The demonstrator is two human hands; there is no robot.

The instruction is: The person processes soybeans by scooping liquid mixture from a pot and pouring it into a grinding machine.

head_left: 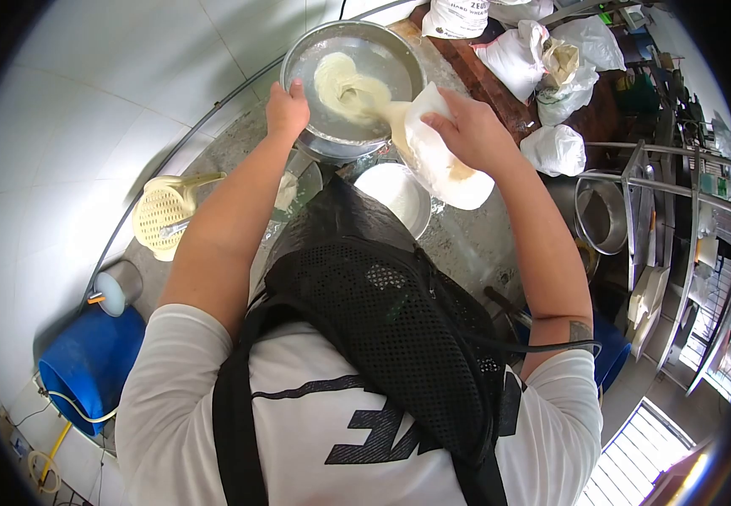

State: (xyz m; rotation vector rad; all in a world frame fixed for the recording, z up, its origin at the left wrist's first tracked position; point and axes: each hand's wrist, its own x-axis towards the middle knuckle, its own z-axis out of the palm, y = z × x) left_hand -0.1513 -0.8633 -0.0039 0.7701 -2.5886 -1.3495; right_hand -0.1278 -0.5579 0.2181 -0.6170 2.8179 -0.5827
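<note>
A round metal bowl (399,63) at the top centre holds a pale, creamy mass (344,84). My left hand (287,111) grips the bowl's left rim, with the thumb up on the edge. At the bowl's right side, my right hand (466,126) is closed on a white container (445,173), tilted with its mouth over the rim. Pale matter runs from that mouth into the bowl. The underside of the bowl is partly hidden.
Below the bowl lies a white round basin (395,196). A yellow strainer (161,215) sits at the left, above a blue barrel (91,363). White sacks (513,59) rest on a brown board at the upper right. Metal racks (677,177) stand at the right.
</note>
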